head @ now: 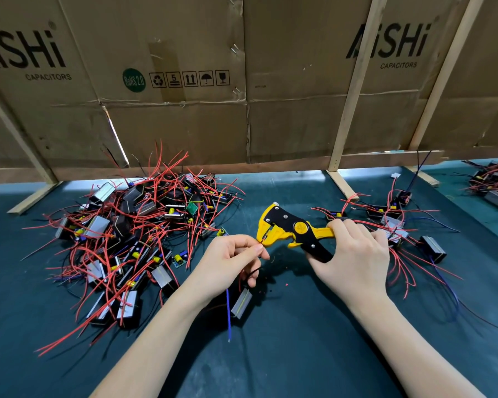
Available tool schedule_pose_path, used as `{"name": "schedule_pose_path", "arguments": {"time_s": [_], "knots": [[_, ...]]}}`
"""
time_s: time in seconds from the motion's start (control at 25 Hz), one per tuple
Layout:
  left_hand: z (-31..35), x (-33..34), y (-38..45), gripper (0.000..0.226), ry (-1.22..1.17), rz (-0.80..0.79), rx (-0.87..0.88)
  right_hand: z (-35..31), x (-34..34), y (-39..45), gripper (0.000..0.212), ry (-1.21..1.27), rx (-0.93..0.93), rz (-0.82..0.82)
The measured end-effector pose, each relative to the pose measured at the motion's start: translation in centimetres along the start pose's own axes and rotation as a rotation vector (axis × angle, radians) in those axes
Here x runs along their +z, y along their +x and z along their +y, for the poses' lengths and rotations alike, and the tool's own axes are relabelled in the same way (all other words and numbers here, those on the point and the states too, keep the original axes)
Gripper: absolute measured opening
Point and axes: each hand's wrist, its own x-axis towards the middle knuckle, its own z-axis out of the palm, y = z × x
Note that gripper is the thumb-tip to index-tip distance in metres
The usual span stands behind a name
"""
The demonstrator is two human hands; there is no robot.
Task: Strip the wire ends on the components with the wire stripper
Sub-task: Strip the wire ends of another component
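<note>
A red wire end [261,241] is sitting in the wire stripper [292,229] at centre, the left hand [233,264] pinching it while its component [241,303] is dangling below. The right hand [354,258] is gripping the handles. Next comes a squeeze, I judge; the unstripped pile [133,237] is lying left.

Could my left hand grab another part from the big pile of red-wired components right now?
Probably not yet. The left hand is pinching a thin red wire at the yellow-and-black wire stripper, though the big pile of red-wired components lies unobstructed beside it.
</note>
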Motion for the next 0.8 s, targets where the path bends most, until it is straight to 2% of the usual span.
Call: {"name": "schedule_pose_path", "arguments": {"time_s": [0.8], "knots": [[0.27,-0.52,0.01,0.024,-0.070,-0.039,-0.050,-0.07,0.12,-0.12,0.046,0.022,-0.055,0.015]]}}
